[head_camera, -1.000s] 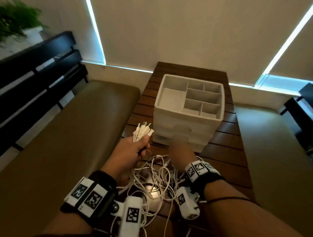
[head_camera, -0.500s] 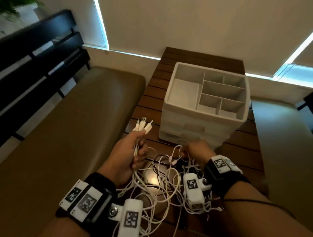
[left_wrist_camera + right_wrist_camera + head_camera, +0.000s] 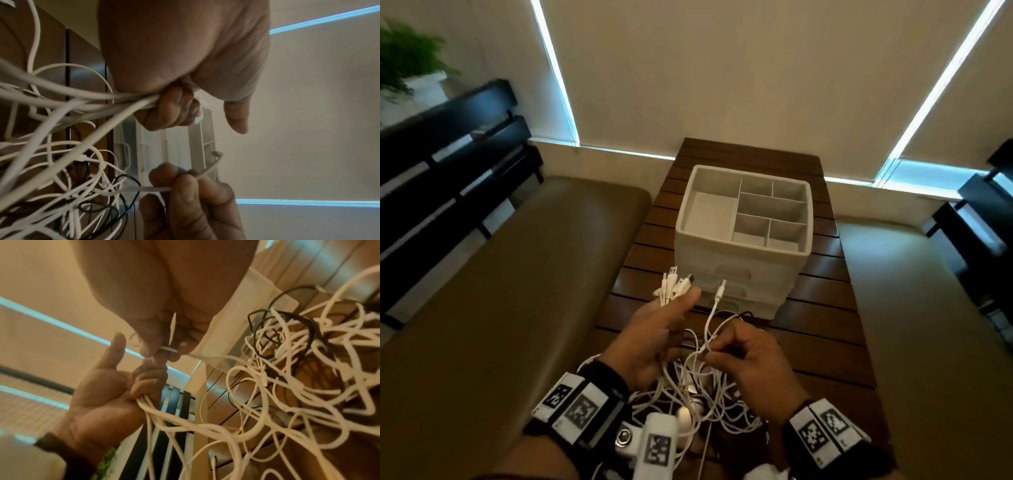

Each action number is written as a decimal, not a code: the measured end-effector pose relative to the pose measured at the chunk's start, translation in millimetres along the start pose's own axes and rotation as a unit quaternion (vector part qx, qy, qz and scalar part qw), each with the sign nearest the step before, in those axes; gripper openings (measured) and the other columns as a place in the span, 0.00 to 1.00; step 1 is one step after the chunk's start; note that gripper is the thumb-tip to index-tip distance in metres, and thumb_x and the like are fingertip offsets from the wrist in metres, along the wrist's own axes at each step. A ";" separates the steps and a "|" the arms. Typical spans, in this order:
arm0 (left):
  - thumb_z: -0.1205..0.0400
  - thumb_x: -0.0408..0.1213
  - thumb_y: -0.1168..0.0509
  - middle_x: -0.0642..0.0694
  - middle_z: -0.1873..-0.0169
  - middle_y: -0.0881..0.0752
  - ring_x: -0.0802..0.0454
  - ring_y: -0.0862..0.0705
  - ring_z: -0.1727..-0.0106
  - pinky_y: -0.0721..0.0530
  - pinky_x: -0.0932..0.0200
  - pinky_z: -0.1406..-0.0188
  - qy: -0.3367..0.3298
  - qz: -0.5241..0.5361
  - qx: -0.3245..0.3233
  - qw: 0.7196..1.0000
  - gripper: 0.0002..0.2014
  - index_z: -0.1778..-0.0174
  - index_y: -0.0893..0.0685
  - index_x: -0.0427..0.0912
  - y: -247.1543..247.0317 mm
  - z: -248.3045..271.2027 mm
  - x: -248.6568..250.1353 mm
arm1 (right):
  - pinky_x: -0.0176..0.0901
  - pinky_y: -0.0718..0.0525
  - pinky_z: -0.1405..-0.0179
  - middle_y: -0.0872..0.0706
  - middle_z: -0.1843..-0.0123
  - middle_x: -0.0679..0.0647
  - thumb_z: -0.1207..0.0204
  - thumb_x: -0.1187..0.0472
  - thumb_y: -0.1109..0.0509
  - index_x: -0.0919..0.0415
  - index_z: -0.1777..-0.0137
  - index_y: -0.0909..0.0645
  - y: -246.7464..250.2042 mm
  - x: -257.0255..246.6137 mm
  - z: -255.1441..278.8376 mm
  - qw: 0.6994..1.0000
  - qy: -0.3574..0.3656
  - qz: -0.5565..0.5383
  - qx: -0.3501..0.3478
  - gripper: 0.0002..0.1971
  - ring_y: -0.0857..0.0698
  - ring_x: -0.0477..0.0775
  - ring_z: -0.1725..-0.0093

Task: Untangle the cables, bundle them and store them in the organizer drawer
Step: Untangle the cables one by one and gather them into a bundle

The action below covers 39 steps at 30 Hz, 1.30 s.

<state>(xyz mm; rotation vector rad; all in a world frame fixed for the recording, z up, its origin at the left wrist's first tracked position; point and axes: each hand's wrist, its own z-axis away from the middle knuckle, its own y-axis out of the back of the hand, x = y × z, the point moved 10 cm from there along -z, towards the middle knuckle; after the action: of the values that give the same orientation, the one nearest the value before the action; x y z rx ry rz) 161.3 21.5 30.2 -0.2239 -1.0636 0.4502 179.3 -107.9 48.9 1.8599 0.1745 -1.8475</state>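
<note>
A tangle of white cables [image 3: 698, 394] with a thin black one lies on the dark slatted table [image 3: 822, 329] in front of the white organizer [image 3: 743, 246]. My left hand [image 3: 657, 329] grips a bunch of cable ends, whose plugs [image 3: 674, 284] fan out above the fist; the thumb sticks out. My right hand [image 3: 743, 356] pinches a single white cable [image 3: 710, 318] whose plug [image 3: 720, 289] stands up beside the left hand. The left wrist view shows the curled left fingers [image 3: 170, 110] round the strands and the right fingers [image 3: 185, 181] pinching. The organizer's drawers look closed.
The organizer's top tray [image 3: 770, 209] has several empty compartments. Padded brown benches [image 3: 500, 291] flank the table on both sides. A dark slatted bench back [image 3: 448, 154] and a plant [image 3: 404, 65] stand at the left. Blinds cover the windows behind.
My right hand has come up from the tangle near the organizer's base, lifting one white cable end up beside the left hand's bunch. The left hand keeps its grip.
</note>
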 end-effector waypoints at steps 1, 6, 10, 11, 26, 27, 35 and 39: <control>0.26 0.44 0.27 0.54 0.81 0.30 0.61 0.35 0.84 0.38 0.68 0.89 -0.006 -0.010 -0.009 1.000 0.11 0.66 0.23 0.48 -6.9 6.5 0.9 | 0.45 0.13 0.56 0.12 0.63 0.56 0.32 0.70 0.22 0.51 0.66 0.17 -2.5 -3.7 3.0 1.000 0.006 0.011 -0.011 0.13 0.12 0.54 0.60; 0.19 0.36 0.31 0.48 0.75 0.21 0.58 0.25 0.81 0.32 0.67 0.84 -0.049 -0.080 -0.021 0.995 0.02 0.56 0.18 0.43 -23.0 17.6 5.4 | 0.36 0.17 0.57 0.12 0.64 0.51 0.32 0.71 0.23 0.62 0.65 0.17 -10.4 -26.6 8.0 0.996 0.052 0.045 -0.055 0.06 0.14 0.45 0.62; 0.18 0.44 0.33 0.46 0.75 0.24 0.54 0.27 0.77 0.33 0.60 0.76 -0.058 -0.118 -0.001 0.991 0.12 0.65 0.18 0.44 -19.4 13.8 2.7 | 0.44 0.16 0.51 0.11 0.59 0.50 0.31 0.69 0.24 0.63 0.62 0.18 -17.2 -40.3 11.6 0.992 0.080 0.066 -0.067 0.05 0.13 0.47 0.57; 0.17 0.47 0.34 0.45 0.77 0.25 0.53 0.28 0.78 0.33 0.60 0.77 -0.062 -0.120 0.010 0.991 0.16 0.68 0.20 0.43 -18.7 14.1 5.3 | 0.44 0.15 0.50 0.12 0.58 0.50 0.30 0.68 0.24 0.62 0.61 0.18 -18.7 -40.7 12.1 0.993 0.075 0.060 -0.071 0.05 0.13 0.47 0.56; 0.20 0.45 0.31 0.64 0.78 0.17 0.68 0.23 0.77 0.28 0.72 0.79 -0.341 -0.507 0.111 0.784 0.13 0.72 0.17 0.52 -27.1 109.0 173.3 | 0.47 0.24 0.49 0.14 0.51 0.54 0.22 0.55 0.31 0.54 0.51 0.19 33.8 -2.5 -36.1 0.910 0.019 0.415 0.010 0.04 0.18 0.59 0.46; 0.19 0.47 0.33 0.66 0.78 0.18 0.68 0.23 0.77 0.30 0.70 0.79 -0.344 -0.521 0.119 0.772 0.14 0.71 0.19 0.51 -28.4 107.3 174.2 | 0.47 0.22 0.49 0.14 0.52 0.55 0.23 0.57 0.30 0.54 0.53 0.18 29.2 -13.2 -36.0 0.920 0.030 0.392 0.006 0.03 0.17 0.58 0.48; 0.18 0.52 0.35 0.57 0.84 0.21 0.66 0.26 0.81 0.31 0.68 0.80 -0.384 -0.471 0.202 0.768 0.18 0.74 0.20 0.51 -1.7 102.0 193.0 | 0.49 0.22 0.53 0.16 0.63 0.47 0.23 0.54 0.29 0.50 0.63 0.26 71.6 -38.0 -38.7 0.921 0.014 0.381 0.077 0.10 0.17 0.54 0.57; 0.17 0.49 0.35 0.52 0.81 0.23 0.61 0.27 0.78 0.33 0.71 0.81 -0.410 -0.452 0.198 0.767 0.19 0.75 0.22 0.49 -8.1 100.1 198.8 | 0.49 0.19 0.62 0.15 0.64 0.52 0.22 0.55 0.31 0.57 0.59 0.22 70.8 -46.5 -34.6 0.952 0.041 0.296 0.070 0.08 0.17 0.55 0.62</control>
<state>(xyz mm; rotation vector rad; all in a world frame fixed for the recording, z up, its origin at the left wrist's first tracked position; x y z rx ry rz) 156.1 101.8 237.9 0.9419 -1.7326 -0.1675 238.1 -141.9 110.3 1.8170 -0.4534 -1.3915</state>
